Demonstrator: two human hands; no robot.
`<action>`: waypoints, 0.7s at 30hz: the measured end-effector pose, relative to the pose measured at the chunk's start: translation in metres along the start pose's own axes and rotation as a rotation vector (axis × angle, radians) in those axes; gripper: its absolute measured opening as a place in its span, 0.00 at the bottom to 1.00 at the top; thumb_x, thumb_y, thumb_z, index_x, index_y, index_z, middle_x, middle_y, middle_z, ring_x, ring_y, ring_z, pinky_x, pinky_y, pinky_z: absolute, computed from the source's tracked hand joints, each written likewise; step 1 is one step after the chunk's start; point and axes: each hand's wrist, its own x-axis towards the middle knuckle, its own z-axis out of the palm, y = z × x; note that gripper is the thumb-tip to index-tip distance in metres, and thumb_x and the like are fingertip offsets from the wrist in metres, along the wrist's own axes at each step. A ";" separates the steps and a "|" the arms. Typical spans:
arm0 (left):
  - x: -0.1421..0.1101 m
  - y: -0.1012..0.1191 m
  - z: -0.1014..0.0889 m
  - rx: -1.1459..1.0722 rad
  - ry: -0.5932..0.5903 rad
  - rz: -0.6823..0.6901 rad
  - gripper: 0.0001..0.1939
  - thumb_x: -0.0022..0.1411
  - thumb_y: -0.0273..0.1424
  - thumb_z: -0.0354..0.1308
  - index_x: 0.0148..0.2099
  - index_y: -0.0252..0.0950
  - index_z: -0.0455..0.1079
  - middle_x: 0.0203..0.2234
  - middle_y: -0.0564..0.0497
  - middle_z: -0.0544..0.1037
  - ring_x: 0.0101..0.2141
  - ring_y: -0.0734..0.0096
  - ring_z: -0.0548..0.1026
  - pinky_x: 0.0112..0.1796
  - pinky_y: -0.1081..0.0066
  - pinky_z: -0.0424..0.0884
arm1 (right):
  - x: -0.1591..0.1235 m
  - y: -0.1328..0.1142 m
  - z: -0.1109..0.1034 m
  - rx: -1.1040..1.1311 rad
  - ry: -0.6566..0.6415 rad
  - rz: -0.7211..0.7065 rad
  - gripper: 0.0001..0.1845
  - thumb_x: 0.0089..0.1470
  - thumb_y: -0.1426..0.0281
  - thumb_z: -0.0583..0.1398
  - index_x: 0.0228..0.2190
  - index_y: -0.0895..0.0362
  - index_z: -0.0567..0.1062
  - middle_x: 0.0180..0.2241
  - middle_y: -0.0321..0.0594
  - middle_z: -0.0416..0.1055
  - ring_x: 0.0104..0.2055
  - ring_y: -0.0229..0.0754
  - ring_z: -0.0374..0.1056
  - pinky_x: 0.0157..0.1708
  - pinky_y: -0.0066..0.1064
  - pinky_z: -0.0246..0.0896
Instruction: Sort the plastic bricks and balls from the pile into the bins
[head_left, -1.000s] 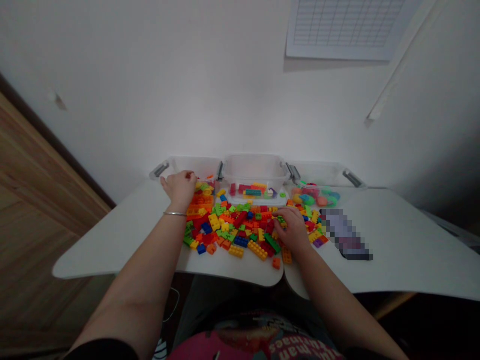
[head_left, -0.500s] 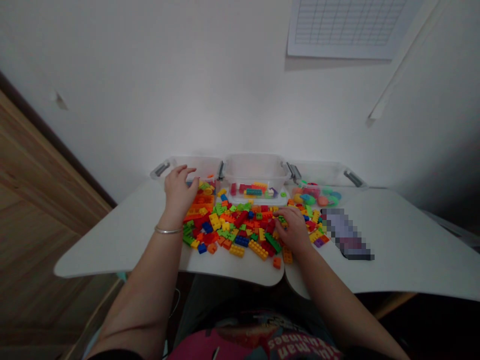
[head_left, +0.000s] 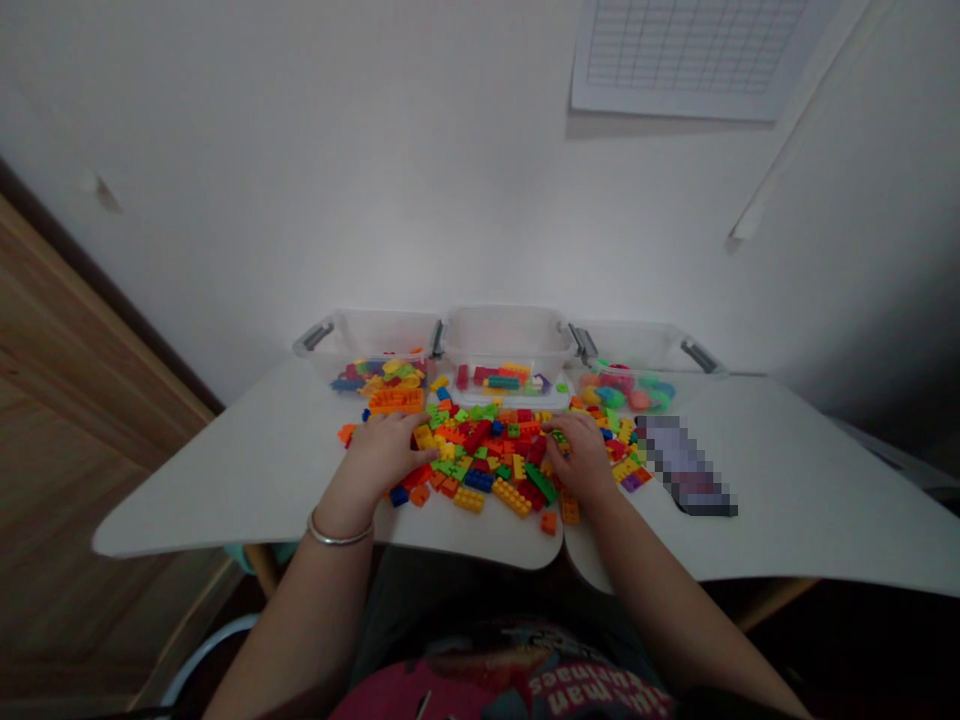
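At the far left, a wooden panel stands beside a white table that spreads across the near part of the scene. The person's left hand, with a metal bangle on its wrist, lies palm down at the left side of a wide pile of toy building bricks in red, orange, yellow, green and blue. Its fingertips reach a yellow brick.

Along the table's far edge, three clear plastic bins stand side by side. The left bin holds mixed bricks, with a flat orange brick at its near side. The middle bin holds a few red, teal and yellow bricks. The right bin holds rounded pieces in pink, teal and yellow.

The right hand rests on the pile's right part, beside a small green brick. The hands are apart, with bricks between them; whether either grips a brick cannot be told. Further right lies a flat object, too pixelated to identify. High on the wall is a white vent grille.
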 end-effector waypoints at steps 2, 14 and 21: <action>0.000 0.002 0.005 0.009 0.001 -0.004 0.26 0.58 0.43 0.59 0.57 0.41 0.71 0.50 0.43 0.77 0.49 0.53 0.75 0.47 0.61 0.69 | 0.000 0.000 0.000 -0.002 0.000 -0.002 0.08 0.56 0.73 0.57 0.37 0.55 0.75 0.38 0.44 0.76 0.45 0.49 0.68 0.50 0.44 0.63; 0.004 0.003 0.022 0.002 0.129 0.007 0.20 0.55 0.37 0.62 0.51 0.43 0.75 0.44 0.42 0.79 0.43 0.47 0.76 0.41 0.57 0.71 | 0.001 -0.003 -0.001 0.012 -0.015 0.026 0.09 0.56 0.72 0.56 0.37 0.54 0.76 0.38 0.44 0.76 0.45 0.50 0.69 0.50 0.46 0.62; 0.013 0.008 0.025 -0.319 0.247 0.096 0.22 0.57 0.36 0.61 0.55 0.38 0.72 0.47 0.41 0.76 0.47 0.54 0.75 0.51 0.57 0.69 | 0.001 -0.003 -0.001 0.012 -0.002 0.002 0.09 0.56 0.74 0.56 0.36 0.55 0.76 0.37 0.44 0.76 0.44 0.49 0.69 0.49 0.44 0.63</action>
